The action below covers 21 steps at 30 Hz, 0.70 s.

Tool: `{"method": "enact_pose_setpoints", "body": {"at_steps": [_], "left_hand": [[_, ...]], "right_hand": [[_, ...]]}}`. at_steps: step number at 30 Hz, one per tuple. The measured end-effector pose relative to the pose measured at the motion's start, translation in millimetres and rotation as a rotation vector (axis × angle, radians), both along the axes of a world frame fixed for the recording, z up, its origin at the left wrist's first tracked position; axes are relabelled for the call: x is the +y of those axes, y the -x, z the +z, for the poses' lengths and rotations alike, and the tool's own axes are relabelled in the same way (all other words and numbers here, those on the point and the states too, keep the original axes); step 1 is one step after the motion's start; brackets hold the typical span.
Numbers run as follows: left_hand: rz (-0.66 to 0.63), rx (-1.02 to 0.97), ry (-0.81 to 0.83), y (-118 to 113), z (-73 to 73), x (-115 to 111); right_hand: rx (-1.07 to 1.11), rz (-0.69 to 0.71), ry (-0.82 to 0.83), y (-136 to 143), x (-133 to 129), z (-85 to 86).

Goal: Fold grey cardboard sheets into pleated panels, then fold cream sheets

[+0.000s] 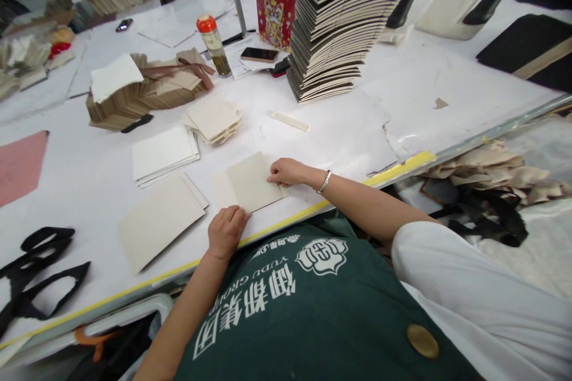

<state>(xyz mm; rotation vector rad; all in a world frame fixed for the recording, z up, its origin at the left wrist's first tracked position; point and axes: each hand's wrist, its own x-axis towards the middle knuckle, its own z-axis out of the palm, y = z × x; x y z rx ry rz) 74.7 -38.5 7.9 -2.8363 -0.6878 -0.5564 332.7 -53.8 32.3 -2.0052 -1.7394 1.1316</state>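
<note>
A flat beige panel [255,183] lies near the table's front edge, overlapping a paler piece [223,189] at its left. Whether it is board or stiff cloth I cannot tell. My right hand [286,172] pinches its right edge. A narrow pale strip shows under that edge, below the fingers. At the panel's near left corner, my left hand [227,231] has its fingers curled together, fingertips pressed to the edge. Left of the hands lie larger beige sheets [161,217] and a small stack of white sheets [165,153]. Beyond is a pile of cream pieces [213,118].
A tall leaning stack of dark-and-cream panels [339,30] stands at the back. Near it are a red box [274,6], a phone [259,55] and an orange-lidded bottle [214,47]. Tan bundles [147,89] lie farther left, black cut pieces [40,274] at the front left.
</note>
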Motion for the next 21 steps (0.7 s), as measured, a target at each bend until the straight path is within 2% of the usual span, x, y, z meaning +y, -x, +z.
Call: {"method": "enact_pose_setpoints", "body": {"at_steps": [10,14,17,21], "left_hand": [[0.021,0.043,-0.007,-2.9,4.5,-4.4],[0.016,0.071,-0.014,-16.3,7.8,-6.7],[-0.066,0.042,0.025,-32.0,3.9,-6.6],[-0.204,0.133,0.074,-43.4,-2.5,-6.4]], "right_hand": [[-0.158,0.033,-0.058,2.2,-3.9,3.7],[-0.225,0.027,-0.093,5.6,-4.1,4.7],[-0.231,0.011,-0.098,5.9,-4.3,4.2],[-0.172,0.004,-0.067,6.0,-5.6,6.7]]}}
